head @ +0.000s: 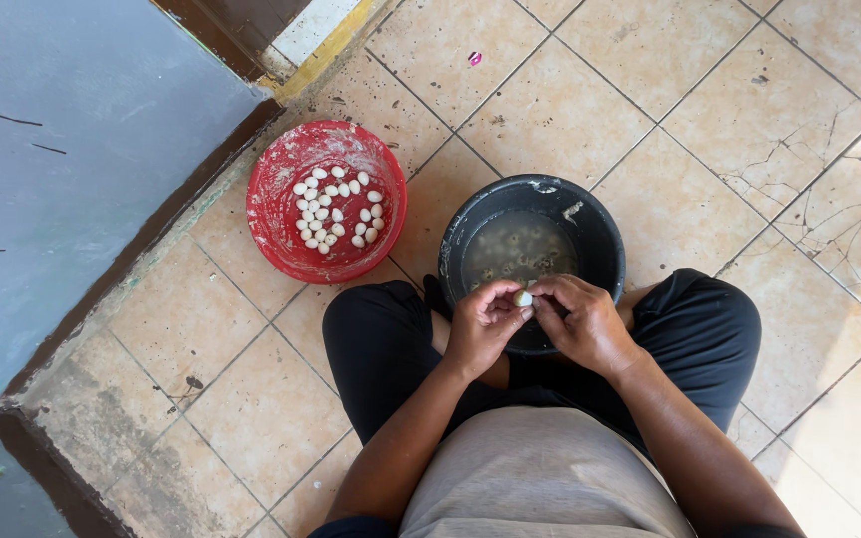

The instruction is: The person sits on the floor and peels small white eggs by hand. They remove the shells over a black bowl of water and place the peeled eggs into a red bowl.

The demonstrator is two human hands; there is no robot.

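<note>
Open tiled floor (650,90) lies ahead; a blue wall (72,149) closes the left; left hand (483,321) and right hand (582,321) pinch one small white egg (522,297) over the black basin (590,224); peeled eggs fill the red bowl (281,234).

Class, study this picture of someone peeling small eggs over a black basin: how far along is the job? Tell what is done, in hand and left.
Done: a batch of small white peeled eggs lies in the red bowl. In hand: the left hand and right hand pinch one small egg between their fingertips over the black basin. Left: more small eggs sit in the basin's murky water; their number cannot be told.
</note>
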